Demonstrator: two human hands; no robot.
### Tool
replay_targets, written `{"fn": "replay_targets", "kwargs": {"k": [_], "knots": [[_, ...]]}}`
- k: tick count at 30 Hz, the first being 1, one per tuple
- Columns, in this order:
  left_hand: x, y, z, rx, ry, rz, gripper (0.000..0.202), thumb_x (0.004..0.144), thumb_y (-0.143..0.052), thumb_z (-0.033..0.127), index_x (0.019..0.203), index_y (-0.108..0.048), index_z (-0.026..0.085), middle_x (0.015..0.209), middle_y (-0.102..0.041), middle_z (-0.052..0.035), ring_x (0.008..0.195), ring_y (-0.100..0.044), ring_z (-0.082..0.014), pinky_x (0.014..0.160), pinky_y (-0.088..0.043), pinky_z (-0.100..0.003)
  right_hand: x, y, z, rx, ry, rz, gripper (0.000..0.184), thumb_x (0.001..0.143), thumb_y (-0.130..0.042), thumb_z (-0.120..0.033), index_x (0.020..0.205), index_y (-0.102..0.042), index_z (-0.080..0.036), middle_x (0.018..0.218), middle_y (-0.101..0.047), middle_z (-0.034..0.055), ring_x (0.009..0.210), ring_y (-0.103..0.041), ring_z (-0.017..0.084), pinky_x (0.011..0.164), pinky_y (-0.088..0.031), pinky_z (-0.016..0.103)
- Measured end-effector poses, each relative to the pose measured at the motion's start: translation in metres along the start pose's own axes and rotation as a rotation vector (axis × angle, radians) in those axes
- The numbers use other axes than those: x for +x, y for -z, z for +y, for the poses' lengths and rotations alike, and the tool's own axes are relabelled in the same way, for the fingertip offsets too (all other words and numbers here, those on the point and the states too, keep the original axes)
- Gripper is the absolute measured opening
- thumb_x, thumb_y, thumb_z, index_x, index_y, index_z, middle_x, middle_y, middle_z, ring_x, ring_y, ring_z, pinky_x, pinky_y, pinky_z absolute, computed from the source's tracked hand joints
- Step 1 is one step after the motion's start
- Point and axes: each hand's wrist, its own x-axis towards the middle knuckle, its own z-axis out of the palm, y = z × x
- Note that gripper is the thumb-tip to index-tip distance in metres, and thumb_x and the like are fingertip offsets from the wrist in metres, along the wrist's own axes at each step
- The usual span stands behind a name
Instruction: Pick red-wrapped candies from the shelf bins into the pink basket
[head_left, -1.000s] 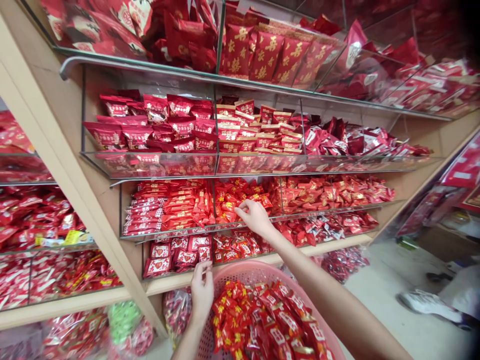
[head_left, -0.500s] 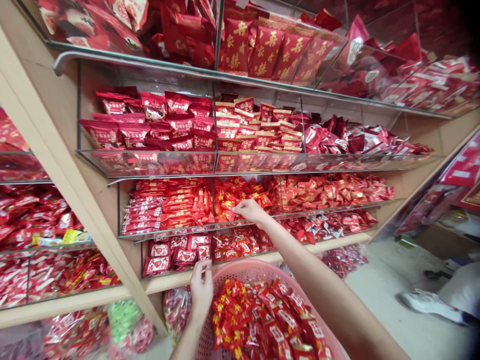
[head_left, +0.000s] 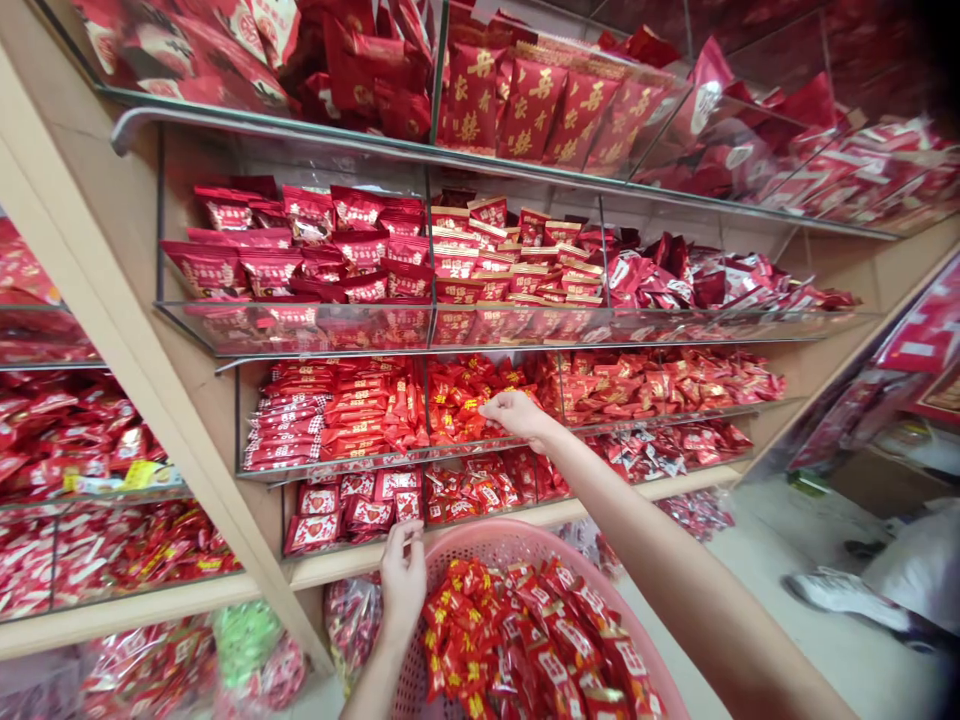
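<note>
at left, see left hand (head_left: 403,578) with fingers loosely curled near pink basket (head_left: 504,535); cannot tell whether closed. next, note red packets (head_left: 456,388) in shelf compartment, at and just left of fingertips of right hand (head_left: 519,416), with thumb and forefinger together; cannot tell if clamped on one. below right, record wrapped candies (head_left: 551,645) heaped in basket.

The left hand (head_left: 403,580) covers a part of the rim of the pink basket (head_left: 465,543), and the bottom edge cuts this basket off. Whether the right hand (head_left: 517,415) pinches one of the wrapped candies (head_left: 452,405) cannot be told, because its fingertips (head_left: 487,410) are too small in view. The packets (head_left: 877,165) at the upper right are blurred. Blurred is also the white shoe (head_left: 836,590); the person (head_left: 922,570) wearing it is cut off by the right edge.
</note>
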Motion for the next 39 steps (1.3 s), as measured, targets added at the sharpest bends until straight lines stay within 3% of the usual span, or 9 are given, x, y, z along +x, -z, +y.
{"fn": "replay_targets", "kwargs": {"k": [3, 7, 11, 14, 17, 22, 31, 33, 39], "knots": [[0.0, 0.0, 0.003, -0.01, 0.008, 0.001, 0.019, 0.08, -0.05, 0.032, 0.087, -0.061, 0.019, 0.09, -0.064, -0.0062, 0.087, -0.06, -0.0192, 0.081, -0.048, -0.034, -0.008, 0.015, -0.01, -0.073, 0.053, 0.046, 0.02, 0.07, -0.061, -0.026, 0.054, -0.054, -0.015, 0.049, -0.051, -0.0042, 0.048, -0.041, 0.007, 0.051, -0.034, 0.021], [-0.001, 0.0, 0.004, -0.022, 0.022, 0.0, 0.019, 0.08, -0.049, 0.031, 0.089, -0.061, 0.019, 0.09, -0.064, -0.0059, 0.087, -0.06, -0.0189, 0.081, -0.048, -0.034, -0.035, 0.039, -0.026, -0.209, 0.263, 0.08, 0.023, 0.074, -0.058, -0.034, 0.061, -0.055, -0.015, 0.056, -0.05, -0.0044, 0.054, -0.042, 0.008, 0.054, -0.035, 0.021], [-0.001, -0.001, 0.003, -0.021, 0.024, -0.001, 0.018, 0.08, -0.049, 0.029, 0.088, -0.06, 0.019, 0.089, -0.063, -0.0055, 0.087, -0.06, -0.0188, 0.083, -0.047, -0.035, -0.08, 0.049, -0.028, -0.252, 0.385, -0.037, 0.025, 0.081, -0.052, -0.039, 0.068, -0.055, -0.017, 0.064, -0.052, -0.003, 0.059, -0.045, 0.009, 0.058, -0.037, 0.022], [-0.001, -0.001, 0.003, -0.016, 0.025, -0.003, 0.017, 0.08, -0.048, 0.029, 0.088, -0.06, 0.019, 0.089, -0.063, -0.0055, 0.087, -0.059, -0.0188, 0.082, -0.047, -0.034, -0.113, 0.035, -0.005, -0.287, 0.341, -0.22, 0.023, 0.085, -0.048, -0.037, 0.072, -0.056, -0.018, 0.069, -0.056, -0.0013, 0.064, -0.049, 0.011, 0.06, -0.039, 0.023], [-0.001, -0.001, 0.006, -0.011, 0.023, -0.009, 0.018, 0.081, -0.048, 0.031, 0.087, -0.06, 0.019, 0.089, -0.063, -0.0053, 0.087, -0.059, -0.0184, 0.081, -0.047, -0.033, -0.14, 0.009, 0.037, -0.402, 0.287, -0.379, 0.021, 0.086, -0.046, -0.03, 0.072, -0.057, -0.018, 0.071, -0.057, -0.0008, 0.066, -0.05, 0.012, 0.062, -0.039, 0.023], [-0.002, -0.001, 0.01, -0.005, 0.025, -0.012, 0.019, 0.081, -0.049, 0.032, 0.087, -0.06, 0.019, 0.088, -0.063, -0.005, 0.085, -0.06, -0.0177, 0.077, -0.048, -0.03, -0.173, -0.029, 0.101, -0.58, 0.294, -0.527, 0.018, 0.083, -0.048, -0.018, 0.07, -0.059, -0.02, 0.07, -0.061, -0.0015, 0.071, -0.054, 0.013, 0.069, -0.039, 0.024], [-0.003, -0.001, 0.008, 0.004, 0.026, -0.016, 0.018, 0.081, -0.048, 0.03, 0.089, -0.06, 0.018, 0.09, -0.062, -0.0057, 0.086, -0.059, -0.0181, 0.077, -0.048, -0.031, -0.173, -0.069, 0.166, -0.636, 0.249, -0.953, 0.008, 0.077, -0.058, -0.023, 0.076, -0.065, -0.02, 0.077, -0.068, -0.0028, 0.074, -0.06, 0.013, 0.067, -0.041, 0.021], [-0.003, -0.001, 0.009, 0.004, 0.023, -0.018, 0.018, 0.082, -0.047, 0.03, 0.089, -0.059, 0.019, 0.09, -0.062, -0.0057, 0.087, -0.059, -0.0181, 0.077, -0.048, -0.031, -0.172, -0.076, 0.176, -0.752, 0.271, -0.94, 0.01, 0.078, -0.056, -0.02, 0.076, -0.066, -0.019, 0.079, -0.069, -0.0015, 0.076, -0.061, 0.015, 0.07, -0.042, 0.023], [-0.003, 0.0, 0.007, 0.005, 0.017, -0.029, 0.018, 0.082, -0.047, 0.03, 0.089, -0.059, 0.019, 0.09, -0.062, -0.0057, 0.087, -0.059, -0.018, 0.079, -0.048, -0.032, -0.182, -0.091, 0.2, -1.075, 0.387, -0.672, 0.019, 0.084, -0.046, -0.014, 0.087, -0.065, -0.016, 0.088, -0.069, 0.0069, 0.086, -0.062, 0.02, 0.079, -0.044, 0.03]]}}
